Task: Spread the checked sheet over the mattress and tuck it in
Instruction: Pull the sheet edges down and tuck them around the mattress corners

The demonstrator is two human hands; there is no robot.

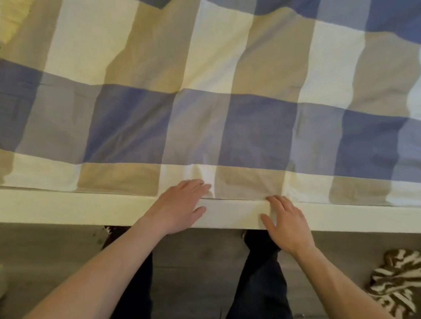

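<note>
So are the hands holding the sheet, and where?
Not really. There is no grip: the left hand and right hand lie flat, with straight fingers pressing the sheet at its near hem, on the mattress edge.

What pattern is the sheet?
The sheet has large blue, cream and tan checks, seen in the head view.

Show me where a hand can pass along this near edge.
Bare ledge runs left of the left hand to the corner, below the loose edge of the sheet, and right of the right hand. Between the hands it is crowded: both press the sheet there.
</note>
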